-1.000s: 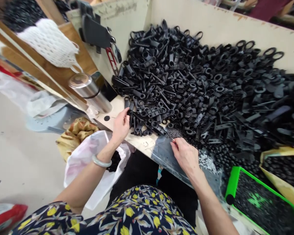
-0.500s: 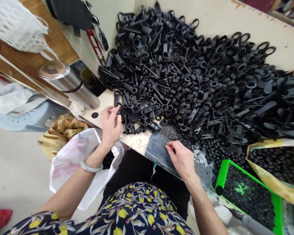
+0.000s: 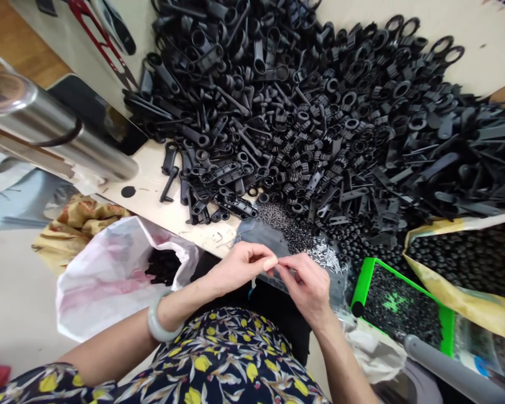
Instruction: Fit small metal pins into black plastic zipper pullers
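My left hand point(image 3: 244, 268) and my right hand point(image 3: 306, 279) meet fingertip to fingertip over the front edge of the bench. Both are closed in a pinch; whatever lies between the fingers is too small or too hidden to name. Just beyond them is a dark mat point(image 3: 256, 233) with a heap of small silver pins point(image 3: 326, 255) and a heap of tiny grey parts point(image 3: 273, 216). Behind these rises a large pile of black plastic parts point(image 3: 278, 112), with rings, arms and levers mixed. One black lever point(image 3: 169, 184) lies apart at the pile's left.
To the left stands a steel flask point(image 3: 88, 140), close to red-handled scissors-like snips point(image 3: 101, 45). A white bag point(image 3: 96, 286) with black pieces inside hangs open below the bench edge. At right are a green tray point(image 3: 364, 280) of small black bits and a yellowish sack point(image 3: 454, 227).
My left hand has left the black parts at the pile's left and come right to meet my right hand. A lever now lies where it was. The view has shifted as well.
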The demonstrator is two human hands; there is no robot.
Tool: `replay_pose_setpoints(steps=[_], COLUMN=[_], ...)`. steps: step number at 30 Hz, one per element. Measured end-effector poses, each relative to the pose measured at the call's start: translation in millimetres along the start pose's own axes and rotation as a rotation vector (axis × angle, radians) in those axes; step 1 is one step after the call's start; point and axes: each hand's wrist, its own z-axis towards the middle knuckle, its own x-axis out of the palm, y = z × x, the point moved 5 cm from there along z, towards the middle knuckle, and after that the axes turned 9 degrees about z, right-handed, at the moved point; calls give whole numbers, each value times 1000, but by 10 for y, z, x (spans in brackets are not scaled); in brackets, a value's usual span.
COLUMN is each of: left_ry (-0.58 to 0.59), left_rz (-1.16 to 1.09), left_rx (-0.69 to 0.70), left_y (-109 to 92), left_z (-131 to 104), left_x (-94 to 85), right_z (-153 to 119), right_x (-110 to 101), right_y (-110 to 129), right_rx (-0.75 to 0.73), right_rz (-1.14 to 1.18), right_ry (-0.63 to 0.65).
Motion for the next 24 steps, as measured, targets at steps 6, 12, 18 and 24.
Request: replay_pose_setpoints(steps=[6,12,18,24], left_ry=[-88,-300,-318,-260], left_rz=[-139,-204,-310,-463], left_rx=[-83,-107,-104,-49], left_y=[80,157,146,50], left_z=[28,62,39,25], left_x=[-106,-124,-122,3], right_z=[53,272,346,333], right_x=[-71,-26,-33,58], right_y=[-170,-375,-312,-181], right_rx=[97,48,142,316], right_rz=[-31,-559,-210,341], right_ry=[44,184,126,-137])
